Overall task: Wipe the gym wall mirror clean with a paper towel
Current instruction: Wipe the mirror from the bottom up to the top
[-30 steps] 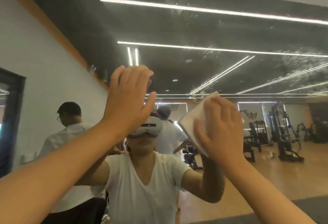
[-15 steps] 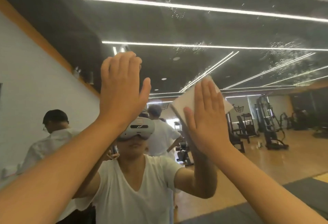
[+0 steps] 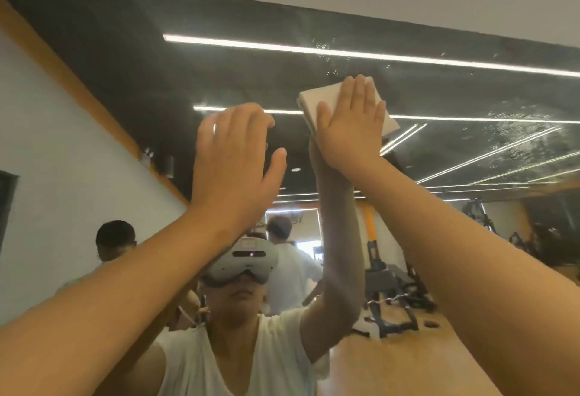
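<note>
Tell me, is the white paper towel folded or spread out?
Folded: the white paper towel shows a thick layered edge under the right hand.

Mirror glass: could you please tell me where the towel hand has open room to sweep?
Open glass lies left of the paper towel, above the left hand, up to the top edge of the mirror. Another stretch runs right of the right hand, across the droplets. Below, both forearms crowd it.

A gym. The wall mirror (image 3: 125, 66) reflects exercise machines (image 3: 386, 289) on a wooden floor (image 3: 392, 364); strip lights (image 3: 345, 53) run overhead.
</note>
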